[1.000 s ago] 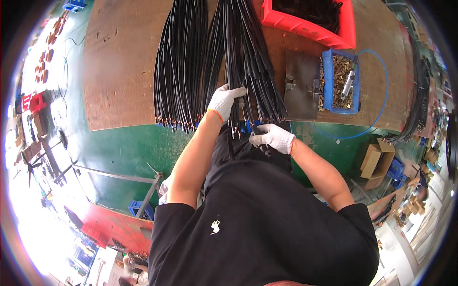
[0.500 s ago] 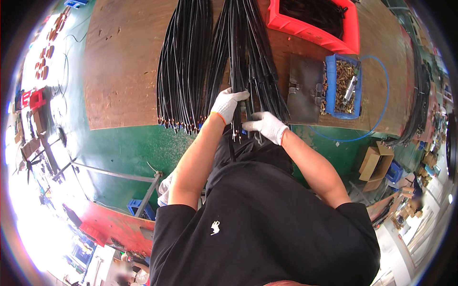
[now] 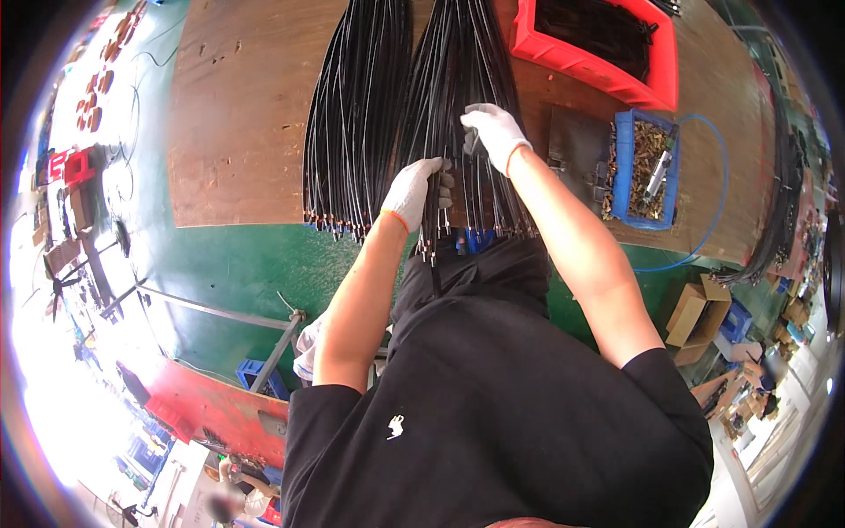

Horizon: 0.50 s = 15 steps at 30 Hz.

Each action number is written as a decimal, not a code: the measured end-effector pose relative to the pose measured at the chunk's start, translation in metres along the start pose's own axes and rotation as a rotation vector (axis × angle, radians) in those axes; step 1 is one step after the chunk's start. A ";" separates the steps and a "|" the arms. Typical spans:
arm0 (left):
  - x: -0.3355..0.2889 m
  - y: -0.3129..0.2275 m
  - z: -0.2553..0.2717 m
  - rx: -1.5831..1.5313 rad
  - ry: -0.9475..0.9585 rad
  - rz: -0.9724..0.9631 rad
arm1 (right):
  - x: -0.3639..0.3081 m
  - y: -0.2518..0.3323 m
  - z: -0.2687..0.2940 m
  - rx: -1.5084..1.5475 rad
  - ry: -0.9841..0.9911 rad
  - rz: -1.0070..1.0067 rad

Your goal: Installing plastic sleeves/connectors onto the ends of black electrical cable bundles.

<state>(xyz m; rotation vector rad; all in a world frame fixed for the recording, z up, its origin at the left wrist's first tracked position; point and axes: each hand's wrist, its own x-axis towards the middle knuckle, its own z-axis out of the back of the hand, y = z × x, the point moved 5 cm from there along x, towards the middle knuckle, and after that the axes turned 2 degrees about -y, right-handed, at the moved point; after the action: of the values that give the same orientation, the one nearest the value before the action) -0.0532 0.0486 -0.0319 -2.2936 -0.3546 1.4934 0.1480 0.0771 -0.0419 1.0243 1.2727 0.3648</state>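
Long black cables (image 3: 356, 132) with metal end fittings lie in bunches on the brown table, their ends hanging over its near edge. My left hand (image 3: 414, 192), in a white glove with an orange cuff, is closed around a few cables of the middle bunch near their lower ends. The metal tips (image 3: 429, 257) of these hang below it, in front of my lap. Farther up and to the right, my gloved right hand (image 3: 497, 136) lies over the right part of that bunch. Its fingers are bent in around black cable, and their tips are partly hidden.
A red crate (image 3: 598, 84) with black parts stands at the far right of the table (image 3: 238, 114). Nearer is a blue bin (image 3: 624, 172) of small brass-coloured fittings, a silver tool (image 3: 657, 174) on top. A blue hose (image 3: 725, 167) loops beside it. An open carton (image 3: 695, 315) sits lower right.
My right hand has moved up and away from the cable ends, onto the bunch farther up. My left hand stays on its cables. The whole view has shifted slightly.
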 end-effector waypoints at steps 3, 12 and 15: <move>0.001 0.004 0.000 -0.040 0.034 0.008 | -0.011 -0.014 0.011 0.323 0.071 -0.183; 0.004 0.013 -0.034 -0.176 0.092 0.026 | -0.064 -0.045 0.017 0.534 0.006 -0.091; 0.010 0.019 -0.029 -0.142 0.086 0.006 | -0.078 -0.035 0.022 -0.044 -0.047 0.127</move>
<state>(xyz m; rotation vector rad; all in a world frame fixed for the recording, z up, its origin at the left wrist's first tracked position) -0.0228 0.0309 -0.0382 -2.4618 -0.4431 1.4085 0.1335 -0.0084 -0.0235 1.0730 1.1564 0.4613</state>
